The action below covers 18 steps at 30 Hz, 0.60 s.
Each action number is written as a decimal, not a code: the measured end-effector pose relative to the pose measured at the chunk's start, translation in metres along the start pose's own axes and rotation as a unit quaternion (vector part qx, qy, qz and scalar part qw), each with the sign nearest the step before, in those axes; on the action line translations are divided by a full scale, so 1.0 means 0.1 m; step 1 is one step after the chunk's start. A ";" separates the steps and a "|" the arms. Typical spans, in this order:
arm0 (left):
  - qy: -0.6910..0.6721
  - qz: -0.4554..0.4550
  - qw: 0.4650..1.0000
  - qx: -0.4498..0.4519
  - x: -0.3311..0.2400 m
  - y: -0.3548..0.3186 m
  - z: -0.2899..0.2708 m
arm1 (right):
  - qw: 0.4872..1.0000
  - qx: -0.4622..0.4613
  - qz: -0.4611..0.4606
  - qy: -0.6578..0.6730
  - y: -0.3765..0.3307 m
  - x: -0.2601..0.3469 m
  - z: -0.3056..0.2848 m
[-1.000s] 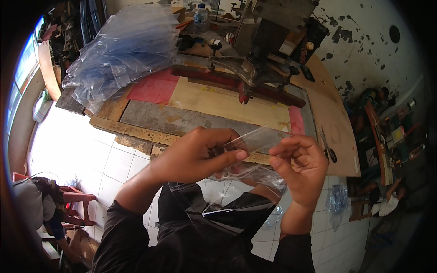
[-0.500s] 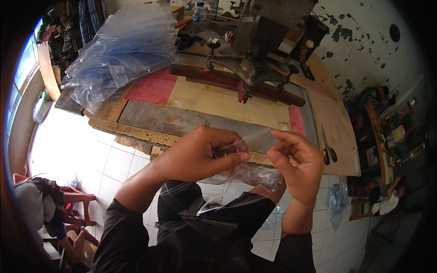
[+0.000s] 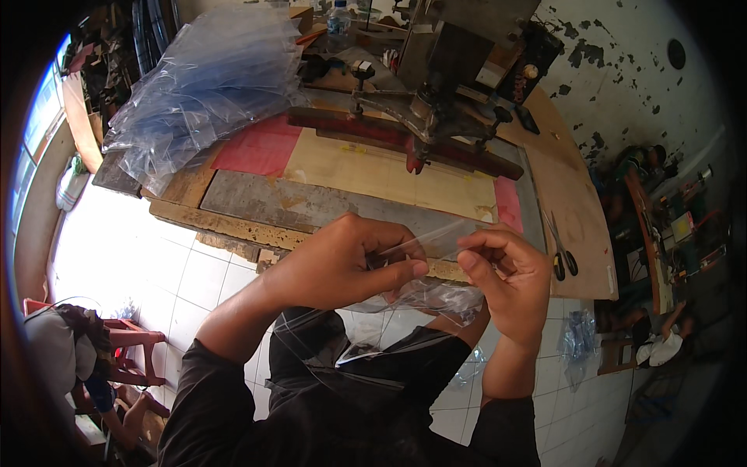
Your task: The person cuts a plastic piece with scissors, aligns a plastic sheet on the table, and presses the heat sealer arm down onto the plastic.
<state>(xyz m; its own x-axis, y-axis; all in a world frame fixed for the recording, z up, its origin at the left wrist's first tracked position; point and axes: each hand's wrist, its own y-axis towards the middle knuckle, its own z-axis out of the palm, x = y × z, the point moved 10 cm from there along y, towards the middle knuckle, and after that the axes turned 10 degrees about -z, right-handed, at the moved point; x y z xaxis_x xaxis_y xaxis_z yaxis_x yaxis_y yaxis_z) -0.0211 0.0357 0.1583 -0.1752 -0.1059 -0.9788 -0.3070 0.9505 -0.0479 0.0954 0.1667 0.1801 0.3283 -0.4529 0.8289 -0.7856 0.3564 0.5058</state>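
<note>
Pinching a thin clear plastic bag (image 3: 436, 247) at its top edge, left hand (image 3: 342, 265) and right hand (image 3: 506, 272) hold the light, limp, likely slippery film just off the workbench's (image 3: 327, 206) near edge.

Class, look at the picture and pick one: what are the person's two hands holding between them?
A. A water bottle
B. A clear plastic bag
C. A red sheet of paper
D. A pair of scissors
B: the left hand and the right hand both pinch a clear plastic bag, while the scissors lie untouched on the workbench.
</note>
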 end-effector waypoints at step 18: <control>0.224 -0.108 0.969 0.012 0.89 0.28 -0.52 | 0.987 -0.099 0.100 0.073 0.22 -1.03 -0.42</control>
<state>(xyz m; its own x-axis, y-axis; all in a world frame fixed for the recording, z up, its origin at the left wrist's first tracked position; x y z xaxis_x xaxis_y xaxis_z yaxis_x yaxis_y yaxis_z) -0.0941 0.0371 0.0801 -0.4993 -0.4132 -0.7616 -0.3606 0.8983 -0.2510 0.0668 0.2555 0.1156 0.2606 -0.2390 0.9354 -0.7298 0.5855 0.3529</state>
